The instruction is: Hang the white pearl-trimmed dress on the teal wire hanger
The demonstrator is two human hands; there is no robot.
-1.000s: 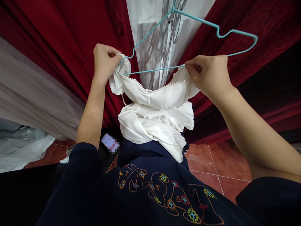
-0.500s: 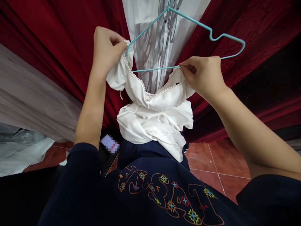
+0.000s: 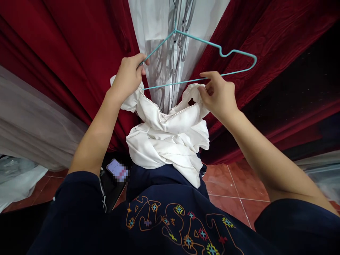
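Note:
A white dress [image 3: 162,147] with a pearl-beaded neckline lies bunched on my lap, its top raised toward a light-blue wire hanger [image 3: 202,38]. My left hand [image 3: 130,74] is closed around the hanger's left arm, and the dress's left sleeve hangs just below that hand. My right hand [image 3: 221,95] pinches the right side of the neckline between thumb and fingers, its index finger at the hanger's lower bar. The right end of the hanger sticks out bare beyond this hand. My left hand hides the hanger's left tip.
Dark red curtains [image 3: 79,46] hang on both sides, with a whitish drape and a grey metal frame [image 3: 174,71] between them. A phone [image 3: 114,166] lies lit on a black surface to the left. Red tiles [image 3: 225,184] cover the floor.
My left hand has shifted from the beaded left shoulder edge onto the hanger's arm. The hanger has come lower and to the left in view. My right hand still pinches the neckline.

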